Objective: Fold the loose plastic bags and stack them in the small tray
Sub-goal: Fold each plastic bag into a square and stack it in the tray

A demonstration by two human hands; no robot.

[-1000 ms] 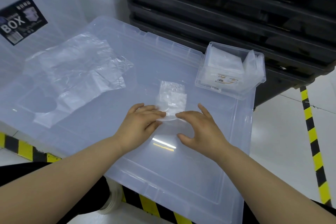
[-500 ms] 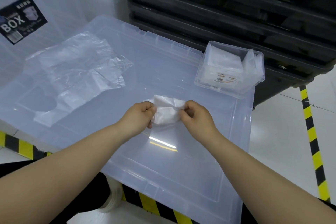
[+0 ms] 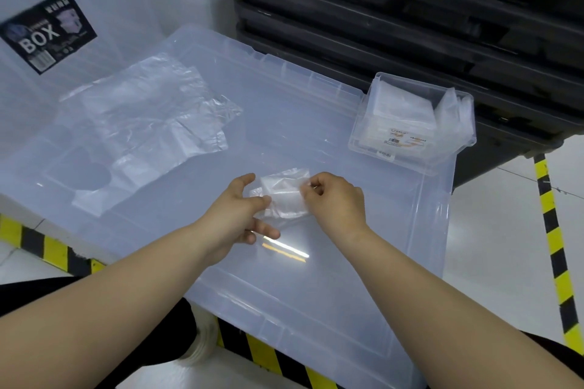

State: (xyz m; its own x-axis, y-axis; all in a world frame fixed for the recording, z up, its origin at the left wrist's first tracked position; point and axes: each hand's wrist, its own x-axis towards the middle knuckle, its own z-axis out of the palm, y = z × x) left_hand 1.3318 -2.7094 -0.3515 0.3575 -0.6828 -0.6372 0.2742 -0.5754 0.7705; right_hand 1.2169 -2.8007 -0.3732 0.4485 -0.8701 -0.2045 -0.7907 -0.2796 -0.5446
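A small folded clear plastic bag (image 3: 284, 196) is held just above the lid of a large clear storage box (image 3: 316, 294). My right hand (image 3: 335, 202) pinches its right edge with curled fingers. My left hand (image 3: 235, 215) touches its left edge, thumb and fingers spread and mostly straight. A pile of loose, crumpled plastic bags (image 3: 145, 123) lies on the lid at the left. The small clear tray (image 3: 410, 151) stands at the lid's far right corner with folded bags inside.
A stack of black crates (image 3: 410, 9) rises behind the tray. A clear bin with a "BOX" label (image 3: 47, 31) stands at the far left. Yellow-and-black floor tape (image 3: 553, 246) runs along the right and front of the lid.
The flat bag under both hands was folded and lifted between them. Since half a second ago my left hand has opened its fingers, while my right hand keeps its pinch.
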